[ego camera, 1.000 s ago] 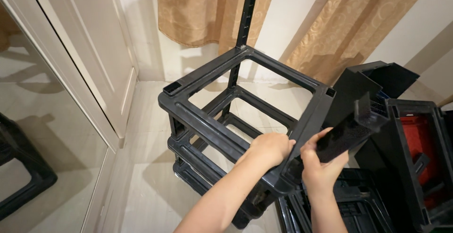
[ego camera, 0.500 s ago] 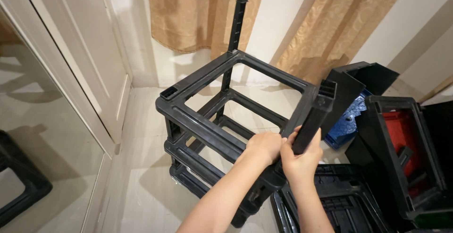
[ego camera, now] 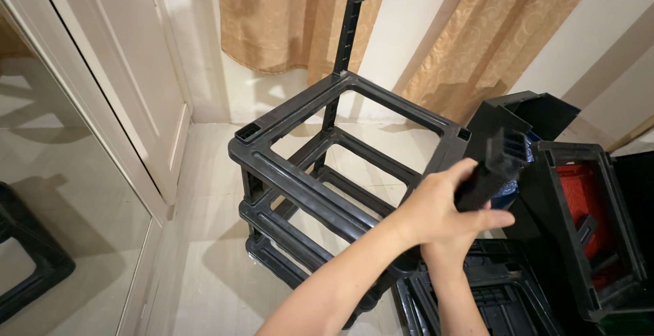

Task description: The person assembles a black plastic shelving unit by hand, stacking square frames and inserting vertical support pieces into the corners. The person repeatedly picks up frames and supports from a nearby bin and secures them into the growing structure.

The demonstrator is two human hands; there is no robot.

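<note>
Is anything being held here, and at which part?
Yes. The hands overlap around the lower end of a short black plastic post, above the near right corner of the black rack frame. Which hand has the grip cannot be told.

Both forearms bare, no sleeves, rings or watch visible.

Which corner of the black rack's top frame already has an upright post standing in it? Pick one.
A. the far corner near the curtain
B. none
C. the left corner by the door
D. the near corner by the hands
A: a single black post rises from the top frame at its far corner, before the curtain.
</note>
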